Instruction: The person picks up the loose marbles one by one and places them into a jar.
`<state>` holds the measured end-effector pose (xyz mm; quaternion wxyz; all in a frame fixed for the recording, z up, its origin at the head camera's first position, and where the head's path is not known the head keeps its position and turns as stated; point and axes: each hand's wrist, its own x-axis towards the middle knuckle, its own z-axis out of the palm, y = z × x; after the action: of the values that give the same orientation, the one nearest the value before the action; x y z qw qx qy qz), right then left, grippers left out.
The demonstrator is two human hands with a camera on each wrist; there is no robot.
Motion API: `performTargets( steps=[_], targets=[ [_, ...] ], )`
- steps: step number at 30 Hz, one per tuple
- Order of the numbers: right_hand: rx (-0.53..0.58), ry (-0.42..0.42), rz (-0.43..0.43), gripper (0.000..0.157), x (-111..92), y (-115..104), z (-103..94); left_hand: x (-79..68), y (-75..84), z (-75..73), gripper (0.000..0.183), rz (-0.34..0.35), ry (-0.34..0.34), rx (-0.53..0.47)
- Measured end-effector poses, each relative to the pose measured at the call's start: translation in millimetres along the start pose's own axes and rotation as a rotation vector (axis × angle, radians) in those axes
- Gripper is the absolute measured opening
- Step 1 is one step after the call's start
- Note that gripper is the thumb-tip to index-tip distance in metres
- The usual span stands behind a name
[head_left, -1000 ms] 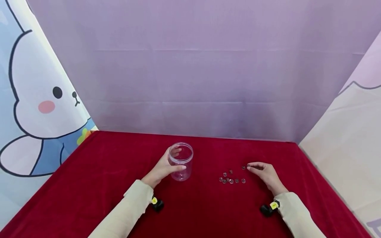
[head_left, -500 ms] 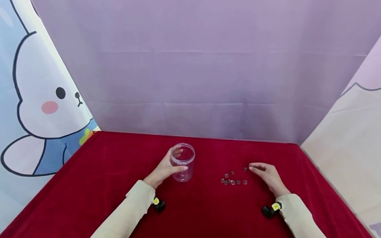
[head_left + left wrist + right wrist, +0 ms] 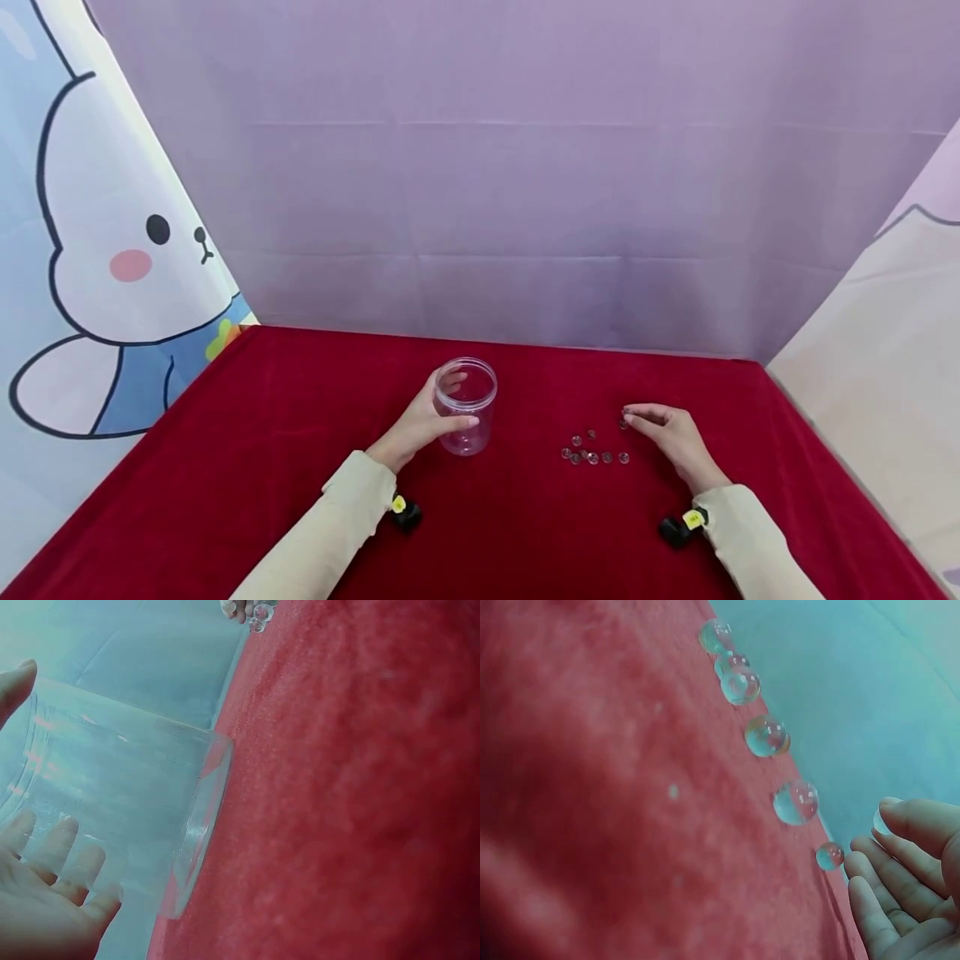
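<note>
My left hand (image 3: 414, 429) grips a clear plastic jar (image 3: 467, 438) from its left side, thumb in front and fingers behind. The jar stands upright with an open mouth; its base is at or very near the red cloth. My right hand (image 3: 670, 435) is at the far right of a group of clear glass marbles (image 3: 593, 458). In the right wrist view, its thumb and index finger pinch a clear marble (image 3: 881, 823), partly hidden by the thumb. Another marble (image 3: 829, 856) lies on the cloth just beside the other fingers.
Several marbles lie loosely scattered on the red cloth (image 3: 510, 533) between the jar and my right hand. A lilac backdrop (image 3: 487, 183) rises behind the table. A printed rabbit panel (image 3: 112, 217) stands to the left and a pale panel (image 3: 892, 350) to the right.
The head view has shifted slightly. My right hand has moved a little left relative to the marbles, and its fingertips now overlap the nearest one. The left hand and jar stay in place.
</note>
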<state>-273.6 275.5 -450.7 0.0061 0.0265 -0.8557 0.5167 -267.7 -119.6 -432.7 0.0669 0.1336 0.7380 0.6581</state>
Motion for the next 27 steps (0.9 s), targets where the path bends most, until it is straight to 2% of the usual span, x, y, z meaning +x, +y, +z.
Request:
performTargets(
  steps=[19,27],
  targets=[
    [0.018,-0.001,-0.005,0.047,-1,-14,-0.1,1.8,-4.3,0.7,0.081,0.012,-0.003,-0.006],
    [0.026,-0.009,-0.021,0.045,-1,-18,2.2,4.0,-1.5,-0.1,0.083,-0.036,-0.024,-0.01]
  ],
)
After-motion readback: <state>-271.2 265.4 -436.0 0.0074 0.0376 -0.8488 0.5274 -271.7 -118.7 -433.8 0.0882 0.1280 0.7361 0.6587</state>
